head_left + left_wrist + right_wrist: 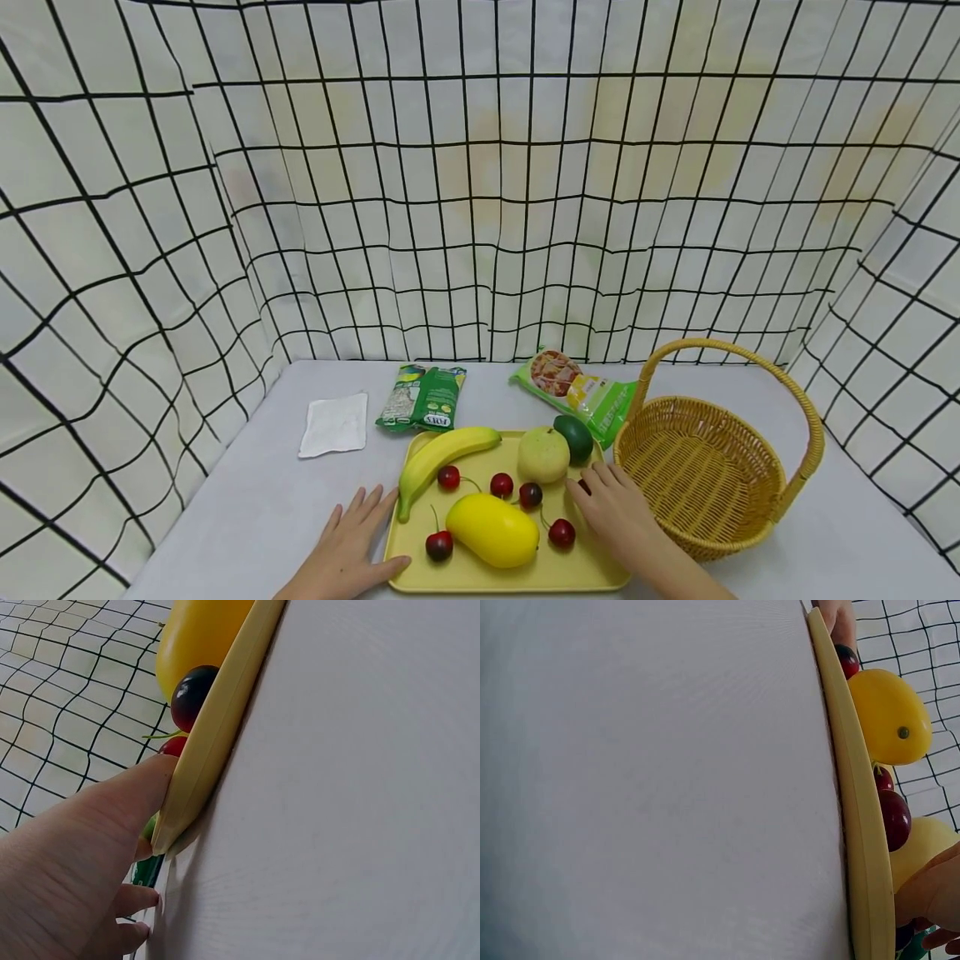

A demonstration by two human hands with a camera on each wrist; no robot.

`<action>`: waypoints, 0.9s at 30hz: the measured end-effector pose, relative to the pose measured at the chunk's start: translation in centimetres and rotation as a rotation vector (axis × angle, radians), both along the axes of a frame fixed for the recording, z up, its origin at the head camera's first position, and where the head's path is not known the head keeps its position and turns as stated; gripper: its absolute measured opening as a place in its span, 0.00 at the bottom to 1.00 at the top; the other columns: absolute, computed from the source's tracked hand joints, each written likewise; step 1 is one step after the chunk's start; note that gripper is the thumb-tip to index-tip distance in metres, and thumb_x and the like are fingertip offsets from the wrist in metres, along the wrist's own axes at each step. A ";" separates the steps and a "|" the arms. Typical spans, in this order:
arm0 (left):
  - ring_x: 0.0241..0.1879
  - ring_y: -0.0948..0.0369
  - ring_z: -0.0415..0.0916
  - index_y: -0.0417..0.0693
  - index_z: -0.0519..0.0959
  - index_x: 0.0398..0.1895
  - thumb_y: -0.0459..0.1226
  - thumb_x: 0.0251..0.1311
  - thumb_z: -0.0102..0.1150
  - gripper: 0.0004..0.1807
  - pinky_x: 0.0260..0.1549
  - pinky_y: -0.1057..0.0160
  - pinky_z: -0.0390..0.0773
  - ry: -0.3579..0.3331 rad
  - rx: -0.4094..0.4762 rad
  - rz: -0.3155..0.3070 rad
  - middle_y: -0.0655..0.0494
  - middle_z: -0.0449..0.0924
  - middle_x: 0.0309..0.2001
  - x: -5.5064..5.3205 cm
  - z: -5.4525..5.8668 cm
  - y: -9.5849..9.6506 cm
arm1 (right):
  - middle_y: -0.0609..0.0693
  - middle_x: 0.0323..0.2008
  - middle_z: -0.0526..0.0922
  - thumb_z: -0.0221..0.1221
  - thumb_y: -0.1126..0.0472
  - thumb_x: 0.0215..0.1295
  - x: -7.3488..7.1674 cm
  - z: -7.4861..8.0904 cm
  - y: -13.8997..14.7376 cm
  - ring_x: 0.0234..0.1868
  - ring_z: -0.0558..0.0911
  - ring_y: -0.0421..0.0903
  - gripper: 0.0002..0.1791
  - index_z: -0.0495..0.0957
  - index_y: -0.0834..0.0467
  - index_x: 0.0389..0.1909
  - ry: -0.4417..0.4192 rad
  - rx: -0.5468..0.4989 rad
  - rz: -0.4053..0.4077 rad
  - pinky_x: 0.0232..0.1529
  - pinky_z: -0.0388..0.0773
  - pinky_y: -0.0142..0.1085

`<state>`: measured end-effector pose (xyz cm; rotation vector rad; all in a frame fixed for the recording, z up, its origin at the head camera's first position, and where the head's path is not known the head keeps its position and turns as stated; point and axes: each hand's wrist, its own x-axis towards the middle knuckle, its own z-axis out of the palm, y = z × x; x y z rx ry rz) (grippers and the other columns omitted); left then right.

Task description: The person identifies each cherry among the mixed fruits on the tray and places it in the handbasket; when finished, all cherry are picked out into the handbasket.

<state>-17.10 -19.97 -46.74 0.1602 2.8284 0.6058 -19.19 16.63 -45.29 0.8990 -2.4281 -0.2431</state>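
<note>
A pale yellow tray (510,581) lies on the table with a banana (442,462), a mango (492,530), a round yellow-green fruit (543,455), a dark green fruit (574,439) and several cherries (562,533). My left hand (348,542) is at the tray's left side with fingers spread, and its thumb touches the rim, as the left wrist view shows. Over the tray's right side, my right hand (617,510) has its fingertips around a dark cherry (905,935), seemingly pinching it; the fingers hide most of this cherry.
To the right of the tray stands a wicker basket (693,408) with a tall arched handle. Behind the tray lie a green snack packet (423,398) and a green-and-white food bag (573,387). A folded white cloth (334,425) lies at the left. Netting over white sheeting surrounds the table.
</note>
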 end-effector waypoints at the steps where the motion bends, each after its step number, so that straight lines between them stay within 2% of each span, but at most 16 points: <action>1: 0.66 0.37 0.43 0.42 0.60 0.67 0.69 0.39 0.56 0.55 0.58 0.32 0.36 0.000 -0.001 0.000 0.37 0.53 0.67 0.0 0.0 0.0 | 0.51 0.30 0.75 0.67 0.64 0.45 0.0 0.0 0.0 0.35 0.72 0.48 0.15 0.77 0.55 0.36 0.008 0.011 -0.009 0.40 0.73 0.41; 10: 0.66 0.38 0.43 0.43 0.59 0.67 0.69 0.39 0.55 0.56 0.59 0.33 0.37 0.010 -0.005 -0.002 0.38 0.53 0.67 0.1 0.2 0.0 | 0.50 0.29 0.75 0.66 0.64 0.47 -0.3 0.1 -0.1 0.34 0.73 0.48 0.08 0.77 0.53 0.29 0.000 0.057 -0.063 0.43 0.72 0.42; 20: 0.66 0.37 0.43 0.43 0.59 0.67 0.68 0.40 0.56 0.55 0.58 0.32 0.37 0.014 -0.004 -0.007 0.37 0.53 0.67 0.2 0.3 0.1 | 0.49 0.28 0.76 0.66 0.65 0.45 -0.3 0.2 -0.2 0.33 0.73 0.47 0.09 0.78 0.53 0.28 0.001 0.026 -0.049 0.41 0.72 0.41; 27: 0.66 0.37 0.43 0.42 0.60 0.67 0.68 0.40 0.56 0.55 0.58 0.32 0.37 0.010 0.007 -0.007 0.37 0.53 0.67 0.1 0.1 0.1 | 0.49 0.28 0.77 0.68 0.67 0.42 -0.1 0.4 -0.1 0.32 0.72 0.47 0.12 0.78 0.52 0.28 0.031 -0.035 -0.004 0.37 0.73 0.39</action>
